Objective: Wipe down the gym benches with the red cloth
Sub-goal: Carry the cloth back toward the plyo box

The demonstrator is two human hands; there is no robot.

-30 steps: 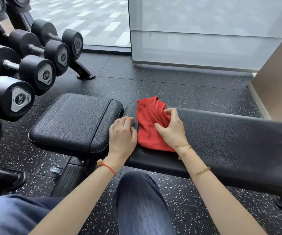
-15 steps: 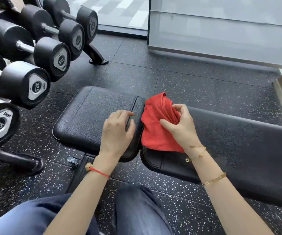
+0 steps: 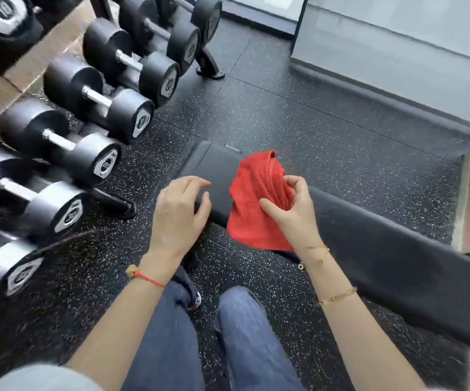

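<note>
A black padded gym bench (image 3: 397,266) runs from the centre to the lower right, its short seat pad (image 3: 214,170) at the left end. My right hand (image 3: 293,210) is shut on the bunched red cloth (image 3: 256,204), which hangs above the gap between the two pads. My left hand (image 3: 180,213) hovers over the seat pad's near edge, fingers apart and curled, holding nothing. Part of the seat pad is hidden behind both hands and the cloth.
A rack of black dumbbells (image 3: 101,94) lines the left side, close to the bench end. Its foot (image 3: 115,204) lies on the speckled rubber floor (image 3: 284,108). A grey wall panel (image 3: 397,52) stands behind. My jeans-clad legs (image 3: 245,342) are below.
The cloth has been lifted off the bench in my right hand. My left hand has come off the seat pad. The view has risen and swung so the bench looks farther below.
</note>
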